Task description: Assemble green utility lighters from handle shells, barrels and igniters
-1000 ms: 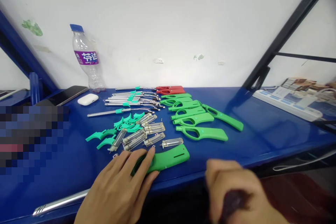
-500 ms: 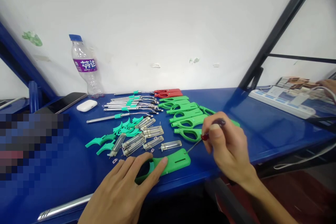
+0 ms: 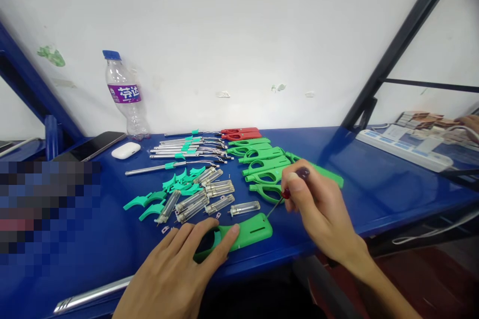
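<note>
My left hand [image 3: 175, 259] is closed over a green stick lighter [image 3: 256, 229], pressing it down near the table's front edge. A metal tube [image 3: 93, 294] lies in line with it on the other side of the hand; their join is hidden. My right hand [image 3: 318, 209] grips a screwdriver [image 3: 299, 175] with a dark red handle. Its thin shaft slants down, and the tip touches the upper corner of the lighter's end. Clear fuel tanks [image 3: 245, 208], teal triggers [image 3: 141, 201] and small metal clips lie just beyond my left hand.
Green lighter casings [image 3: 266, 176] and red ones [image 3: 241, 134] lie behind, beside metal tubes with wires [image 3: 183, 148]. At the back left are a bottle [image 3: 125, 92], a white earphone case [image 3: 126, 150] and a phone [image 3: 107, 143]. A power strip [image 3: 404, 150] lies right, near another person's hand [image 3: 469, 122].
My right hand has shifted slightly left, and the screwdriver stands a little steeper, its tip still at the lighter's corner. My left hand keeps its hold. The whole view has shifted slightly.
</note>
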Action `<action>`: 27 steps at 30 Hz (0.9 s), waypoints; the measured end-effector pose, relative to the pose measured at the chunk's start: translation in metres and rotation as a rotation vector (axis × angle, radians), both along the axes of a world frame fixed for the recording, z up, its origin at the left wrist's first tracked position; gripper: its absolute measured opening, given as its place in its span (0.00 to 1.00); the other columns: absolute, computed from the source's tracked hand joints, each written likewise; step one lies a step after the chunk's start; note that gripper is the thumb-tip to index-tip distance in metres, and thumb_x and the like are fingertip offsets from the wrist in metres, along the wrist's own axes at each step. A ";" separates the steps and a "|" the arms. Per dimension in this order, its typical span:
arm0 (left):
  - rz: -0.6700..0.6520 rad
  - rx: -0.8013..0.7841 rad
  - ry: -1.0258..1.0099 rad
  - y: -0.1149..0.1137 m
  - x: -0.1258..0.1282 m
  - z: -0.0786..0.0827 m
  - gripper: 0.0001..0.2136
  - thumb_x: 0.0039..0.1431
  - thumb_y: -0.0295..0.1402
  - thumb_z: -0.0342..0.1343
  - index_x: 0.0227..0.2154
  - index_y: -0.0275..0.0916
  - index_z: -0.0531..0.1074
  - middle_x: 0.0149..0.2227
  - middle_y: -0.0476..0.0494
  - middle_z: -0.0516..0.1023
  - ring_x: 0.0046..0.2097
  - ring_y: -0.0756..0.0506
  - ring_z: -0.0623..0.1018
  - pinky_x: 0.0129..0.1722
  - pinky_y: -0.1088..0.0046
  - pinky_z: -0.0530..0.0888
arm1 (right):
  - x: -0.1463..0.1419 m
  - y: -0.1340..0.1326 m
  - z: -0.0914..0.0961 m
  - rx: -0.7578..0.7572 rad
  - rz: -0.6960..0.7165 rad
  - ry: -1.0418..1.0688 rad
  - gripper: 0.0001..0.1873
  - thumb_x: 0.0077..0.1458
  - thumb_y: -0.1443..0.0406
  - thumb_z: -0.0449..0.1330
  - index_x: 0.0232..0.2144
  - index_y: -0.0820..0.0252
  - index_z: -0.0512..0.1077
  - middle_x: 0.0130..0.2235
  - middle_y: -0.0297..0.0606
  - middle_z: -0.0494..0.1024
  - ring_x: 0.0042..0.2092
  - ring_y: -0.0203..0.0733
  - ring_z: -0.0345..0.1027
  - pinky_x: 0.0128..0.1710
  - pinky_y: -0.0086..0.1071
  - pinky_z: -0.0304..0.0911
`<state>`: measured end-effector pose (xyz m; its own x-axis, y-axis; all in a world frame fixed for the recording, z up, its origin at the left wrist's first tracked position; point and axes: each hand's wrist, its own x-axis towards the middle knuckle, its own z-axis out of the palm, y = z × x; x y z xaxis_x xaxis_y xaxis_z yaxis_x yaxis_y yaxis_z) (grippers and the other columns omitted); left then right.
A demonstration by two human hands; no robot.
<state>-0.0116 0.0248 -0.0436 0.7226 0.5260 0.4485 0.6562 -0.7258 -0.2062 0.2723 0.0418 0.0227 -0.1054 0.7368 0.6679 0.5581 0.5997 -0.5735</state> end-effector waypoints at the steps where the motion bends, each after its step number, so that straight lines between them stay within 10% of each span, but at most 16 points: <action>1: 0.001 0.004 0.005 0.000 0.000 0.000 0.40 0.62 0.15 0.45 0.74 0.53 0.62 0.59 0.41 0.79 0.51 0.40 0.83 0.49 0.60 0.82 | -0.001 0.001 0.002 0.003 0.000 0.002 0.15 0.78 0.63 0.55 0.34 0.55 0.70 0.32 0.30 0.72 0.32 0.34 0.67 0.33 0.30 0.62; 7: 0.013 0.003 0.016 0.001 -0.002 -0.002 0.41 0.60 0.15 0.46 0.75 0.53 0.60 0.59 0.41 0.79 0.51 0.40 0.82 0.49 0.60 0.82 | -0.012 0.011 -0.006 0.011 0.074 0.136 0.15 0.71 0.64 0.65 0.58 0.45 0.77 0.41 0.30 0.76 0.37 0.37 0.71 0.38 0.32 0.70; 11: 0.007 0.026 0.018 0.001 -0.002 -0.003 0.40 0.62 0.16 0.46 0.75 0.52 0.61 0.60 0.41 0.79 0.52 0.40 0.82 0.48 0.60 0.82 | -0.013 0.014 -0.013 0.110 0.073 0.176 0.13 0.72 0.67 0.64 0.54 0.45 0.79 0.41 0.31 0.77 0.40 0.37 0.73 0.41 0.31 0.72; 17: 0.048 0.095 0.018 0.003 -0.003 -0.008 0.33 0.68 0.19 0.45 0.73 0.47 0.63 0.58 0.38 0.80 0.51 0.38 0.82 0.49 0.57 0.79 | -0.005 0.007 -0.001 -0.177 0.407 0.407 0.13 0.72 0.69 0.63 0.49 0.44 0.82 0.44 0.29 0.86 0.46 0.35 0.82 0.47 0.26 0.78; 27: -0.021 0.025 -0.143 0.008 -0.001 -0.002 0.15 0.80 0.30 0.50 0.63 0.40 0.73 0.57 0.43 0.82 0.57 0.41 0.79 0.57 0.63 0.72 | -0.016 0.015 0.007 -0.222 0.360 0.415 0.15 0.72 0.69 0.64 0.53 0.44 0.84 0.44 0.28 0.87 0.43 0.31 0.83 0.45 0.21 0.78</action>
<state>-0.0123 0.0325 -0.0453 0.6614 0.4985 0.5604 0.6649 -0.7355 -0.1304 0.2566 0.0566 0.0299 -0.1381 0.8299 0.5406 0.0440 0.5504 -0.8338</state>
